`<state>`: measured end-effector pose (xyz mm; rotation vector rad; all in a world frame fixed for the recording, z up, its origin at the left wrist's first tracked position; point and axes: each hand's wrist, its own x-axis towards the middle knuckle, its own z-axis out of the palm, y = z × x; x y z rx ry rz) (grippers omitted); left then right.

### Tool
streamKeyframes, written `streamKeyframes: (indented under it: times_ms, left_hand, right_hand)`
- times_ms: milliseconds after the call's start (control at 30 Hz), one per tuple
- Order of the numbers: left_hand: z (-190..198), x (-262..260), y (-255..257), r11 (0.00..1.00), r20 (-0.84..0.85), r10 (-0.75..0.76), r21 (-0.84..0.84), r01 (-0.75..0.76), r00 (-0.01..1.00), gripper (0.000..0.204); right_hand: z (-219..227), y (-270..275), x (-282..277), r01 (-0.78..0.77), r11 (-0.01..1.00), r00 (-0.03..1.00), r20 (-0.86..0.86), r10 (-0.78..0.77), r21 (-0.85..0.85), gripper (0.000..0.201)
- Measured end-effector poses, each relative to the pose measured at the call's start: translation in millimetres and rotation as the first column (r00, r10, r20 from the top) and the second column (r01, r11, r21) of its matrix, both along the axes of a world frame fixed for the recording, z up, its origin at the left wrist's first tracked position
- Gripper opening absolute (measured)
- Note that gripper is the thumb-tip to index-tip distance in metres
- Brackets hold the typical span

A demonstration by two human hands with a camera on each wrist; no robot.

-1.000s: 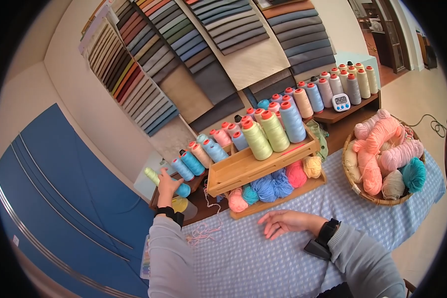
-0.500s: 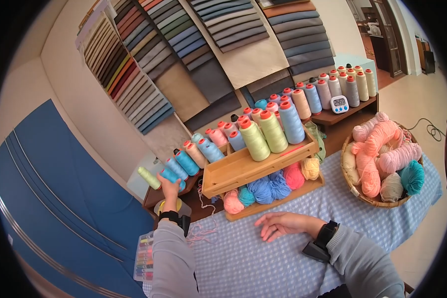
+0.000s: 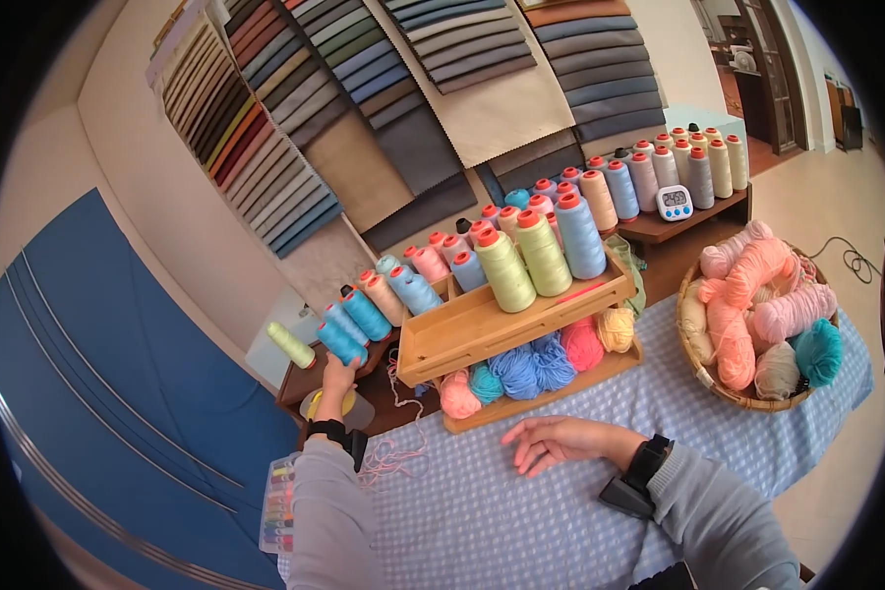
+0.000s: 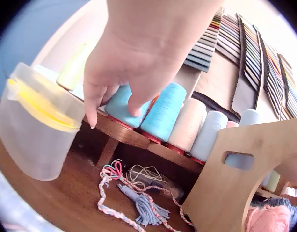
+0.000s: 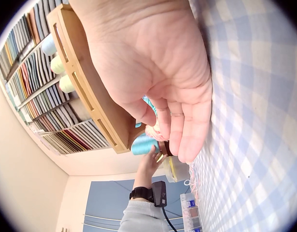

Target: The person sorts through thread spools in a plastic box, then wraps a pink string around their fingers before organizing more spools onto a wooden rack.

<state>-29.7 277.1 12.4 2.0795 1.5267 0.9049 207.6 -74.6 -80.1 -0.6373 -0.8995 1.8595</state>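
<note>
At the left end of a row of spools, my left hand (image 3: 338, 378) grips the lower part of a turquoise spool (image 3: 341, 342). In the left wrist view, the thumb of my left hand (image 4: 138, 58) lies on the near side of that turquoise spool (image 4: 123, 107), and the other fingers reach round its left side. A pale green spool (image 3: 290, 344) stands apart on the left. My right hand (image 3: 570, 440) lies palm up by the checked cloth (image 3: 462, 501), fingers loosely bent and holding nothing, as the right wrist view also shows.
A wooden rack (image 3: 433, 346) carries spools above and yarn balls below. Right of it is a wicker basket (image 3: 703, 377) of yarn. Below my left hand stands a clear tub (image 4: 37, 140); braided cords (image 4: 107, 203) lie beside it. A timer (image 3: 675, 203) stands before the rear spools.
My left hand has moved from beside the pale green spool to the turquoise spool, now gripped low down. That spool sits closer to its blue neighbours. The right hand has stayed in place.
</note>
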Motion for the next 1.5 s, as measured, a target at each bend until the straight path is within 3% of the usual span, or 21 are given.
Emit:
streamKeyframes:
  times_ms: [33,67,200,267,333,400,433,467,533,667,700,767,800,867,900,1033,1100,1200,1433,1500]
  left_hand:
    - [4,-3,-2,0.993,-0.322,0.044,0.122,-0.005,0.946,0.060]
    - [11,-6,-9,0.971,-0.601,0.123,0.237,0.028,0.790,0.049]
    - [26,2,-39,0.926,-0.583,0.255,0.378,-0.020,0.771,0.042]
    - [36,9,-50,0.892,-0.612,0.335,0.450,-0.033,0.716,0.037]
    - [42,14,-57,0.852,-0.663,0.354,0.520,0.066,0.659,0.034]
    - [56,29,-73,0.740,-0.693,0.342,0.615,0.273,0.635,0.032]
    - [63,40,-82,0.675,-0.650,0.341,0.672,0.305,0.679,0.032]
    - [77,53,-100,0.673,-0.651,0.340,0.673,0.309,0.679,0.032]
    - [104,80,-147,0.605,-0.649,0.272,0.689,0.398,0.711,0.029]
    - [130,123,-212,0.544,-0.510,-0.111,0.687,0.481,0.853,0.034]
    - [133,134,-225,0.540,-0.512,-0.114,0.688,0.485,0.852,0.034]
    - [134,154,-246,0.466,-0.518,-0.341,0.632,0.620,0.785,0.048]
    - [132,163,-249,0.460,-0.521,-0.344,0.632,0.624,0.781,0.048]
    - [128,181,-252,0.267,-0.619,-0.373,0.642,0.719,0.691,0.061]
    - [129,187,-252,0.303,-0.655,-0.369,0.586,0.752,0.659,0.070]
    - [140,212,-246,0.267,-0.696,-0.388,0.543,0.796,0.605,0.070]
    - [146,221,-240,0.401,-0.739,-0.495,0.272,0.875,0.457,0.063]
    - [143,230,-238,0.368,-0.760,-0.491,0.262,0.892,0.426,0.053]
    - [145,230,-224,0.539,-0.735,-0.457,0.219,0.813,0.501,0.056]
    - [149,224,-224,0.561,-0.671,-0.550,0.144,0.815,0.497,0.053]
  right_hand:
    - [0,0,0,0.000,1.000,1.000,0.001,0.000,-0.001,0.031]
    - [0,0,0,-0.001,1.000,1.000,-0.001,0.001,0.003,0.031]
    - [-1,-2,-1,0.012,1.000,1.000,0.020,-0.012,0.021,0.030]
    - [-1,-2,0,0.021,0.999,0.999,0.029,-0.022,0.036,0.030]
    - [-5,-2,0,0.013,0.999,1.000,0.017,-0.014,0.047,0.030]
    - [-8,-1,0,0.017,0.998,1.000,0.017,-0.018,0.053,0.030]
    - [-9,0,0,0.017,0.998,1.000,0.024,-0.018,0.053,0.029]
    - [-9,0,0,0.021,0.998,1.000,0.021,-0.022,0.055,0.029]
    - [-10,-1,-1,0.022,0.997,0.999,0.022,-0.024,0.077,0.029]
    - [-11,-1,-1,0.028,0.997,0.999,0.016,-0.029,0.073,0.030]
    - [-11,-1,-1,0.031,0.997,0.999,0.029,-0.033,0.067,0.030]
    - [-12,0,-2,0.038,0.997,0.998,0.040,-0.041,0.065,0.030]
    - [-12,0,-2,0.035,0.997,0.999,0.037,-0.037,0.069,0.030]
    - [-14,-1,-2,0.042,0.996,0.999,0.027,-0.044,0.073,0.031]
    - [-15,0,-2,0.038,0.996,0.999,0.021,-0.040,0.076,0.031]
    - [-18,3,-3,0.047,0.994,0.998,0.046,-0.051,0.095,0.031]
    - [-17,2,-4,0.052,0.994,0.997,0.045,-0.056,0.098,0.032]
    - [-18,2,-4,0.054,0.994,0.998,0.034,-0.058,0.099,0.032]
    - [-12,-1,-5,0.058,0.994,0.995,0.070,-0.064,0.089,0.033]
    - [-14,1,-5,0.058,0.994,0.995,0.077,-0.065,0.094,0.033]
